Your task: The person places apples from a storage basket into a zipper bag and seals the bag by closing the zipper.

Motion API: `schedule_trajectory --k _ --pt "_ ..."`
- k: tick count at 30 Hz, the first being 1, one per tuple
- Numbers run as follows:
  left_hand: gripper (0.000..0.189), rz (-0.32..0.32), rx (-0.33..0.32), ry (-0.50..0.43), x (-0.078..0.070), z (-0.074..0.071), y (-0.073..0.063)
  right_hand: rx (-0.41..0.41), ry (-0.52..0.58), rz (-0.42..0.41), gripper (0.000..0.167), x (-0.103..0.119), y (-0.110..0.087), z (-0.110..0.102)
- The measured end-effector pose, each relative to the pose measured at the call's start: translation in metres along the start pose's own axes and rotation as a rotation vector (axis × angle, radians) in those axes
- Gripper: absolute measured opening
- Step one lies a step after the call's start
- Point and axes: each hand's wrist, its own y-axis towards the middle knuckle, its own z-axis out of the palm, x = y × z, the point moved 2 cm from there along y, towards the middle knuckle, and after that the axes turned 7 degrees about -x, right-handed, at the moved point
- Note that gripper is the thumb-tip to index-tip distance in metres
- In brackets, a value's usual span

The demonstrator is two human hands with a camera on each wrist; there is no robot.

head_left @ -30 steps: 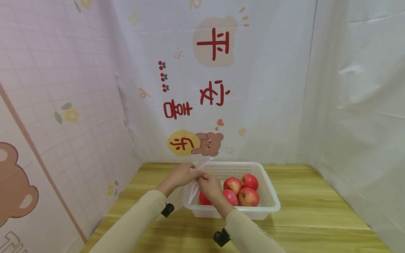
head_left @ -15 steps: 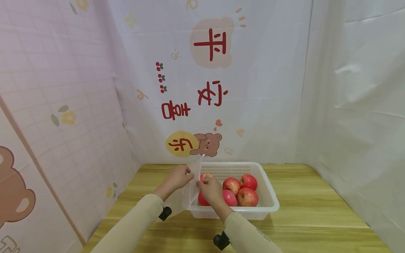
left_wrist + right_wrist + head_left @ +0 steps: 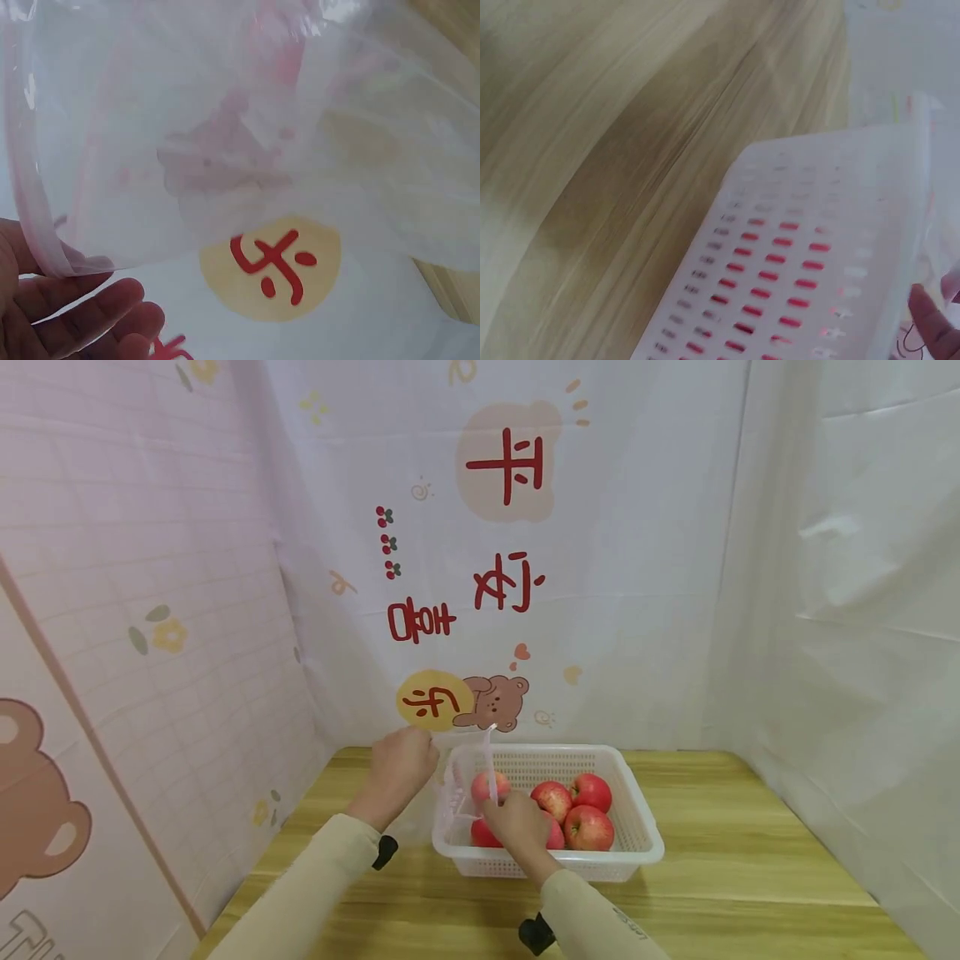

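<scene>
A clear plastic bag (image 3: 491,768) with pinkish edges is spread between the two hands above the left part of a white basket (image 3: 651,839). My left hand (image 3: 401,770) pinches one side of the bag's mouth, left of the basket; in the left wrist view, the bag (image 3: 180,112) hangs from the thumb and finger of the left hand (image 3: 71,304). Over the apples (image 3: 588,827), my right hand (image 3: 521,827) grips the opposite edge, its fingertips partly hidden. Several red apples lie in the basket, one seen through the film. Only fingers of the right hand (image 3: 934,322) show in the right wrist view.
The basket stands on a wooden table (image 3: 720,860), whose surface runs on to the right and in front. A white printed curtain (image 3: 622,568) hangs behind it, with more cloth at both sides. The basket's slotted wall (image 3: 780,225) fills much of the right wrist view.
The hands have parted: my left hand has gone up and left, the right slightly right and down. The bag's mouth has widened between them, and the far left apple shows more.
</scene>
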Motion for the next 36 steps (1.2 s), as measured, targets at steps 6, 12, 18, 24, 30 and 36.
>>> schedule_trajectory --k 6,12,18,24,30,36 --pt "0.036 0.082 0.023 0.053 -0.014 0.008 -0.013 0.021 0.093 -0.055 0.044 0.009 0.001 0.003" --pt "0.021 0.091 0.098 0.072 -0.020 0.021 -0.036 -0.042 0.075 -0.092 0.045 0.011 -0.003 0.005" --pt "0.015 0.018 0.152 -0.046 -0.015 0.023 -0.056 -0.122 0.045 -0.156 0.042 0.012 -0.007 0.004" --pt "0.019 -0.096 0.130 -0.121 0.003 0.014 -0.050 -0.103 0.016 -0.153 0.041 0.007 -0.007 0.006" --pt "0.023 -0.132 0.009 -0.149 0.016 -0.001 -0.038 -0.042 0.008 -0.095 0.040 -0.003 -0.006 0.007" --pt "0.032 -0.066 -0.016 -0.234 0.014 0.005 -0.038 -0.006 0.026 -0.101 0.041 -0.006 -0.004 0.007"
